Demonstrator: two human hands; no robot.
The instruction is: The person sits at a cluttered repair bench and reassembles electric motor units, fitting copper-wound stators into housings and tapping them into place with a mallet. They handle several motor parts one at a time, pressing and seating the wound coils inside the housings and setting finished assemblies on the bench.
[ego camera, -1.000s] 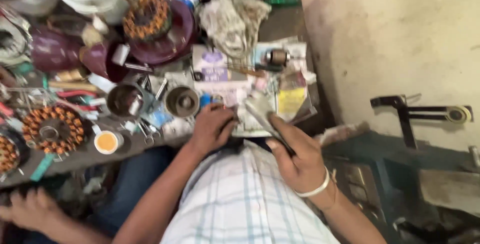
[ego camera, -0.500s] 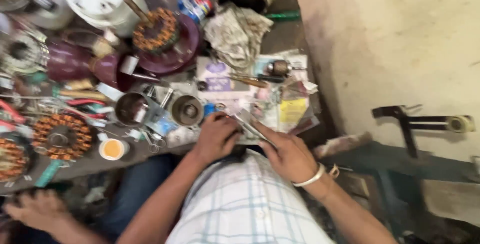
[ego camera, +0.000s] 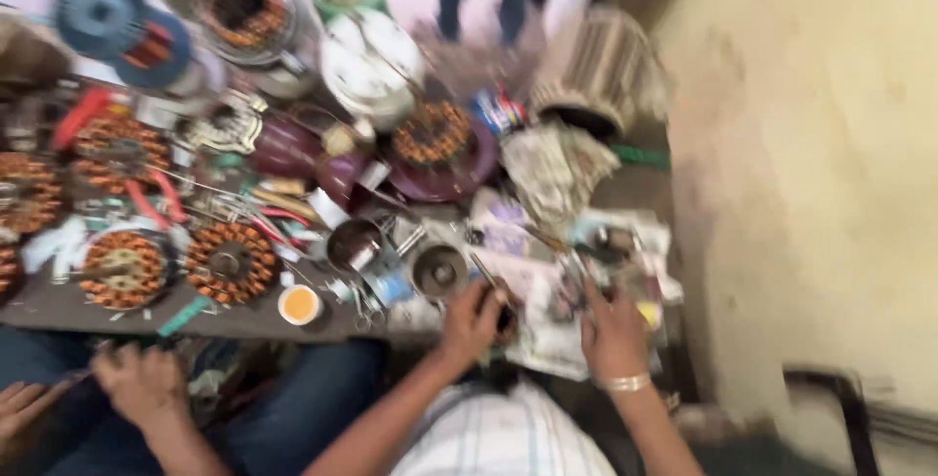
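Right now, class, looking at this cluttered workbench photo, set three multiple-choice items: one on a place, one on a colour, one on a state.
1. Where is the small round cup with orange contents?
A. near the front edge of the bench
B. on the floor
C. in the right hand

2. What colour is the bangle on the right wrist?
A. black
B. light, whitish
C. red

3. How is the left hand?
A. flat and open
B. closed around a dark object
C. off the bench, at the person's side

Answers: 1 A, it stands by the bench edge. 2 B, a pale band shows below the right hand. 3 B, its fingers curl around something dark, too blurred to name.
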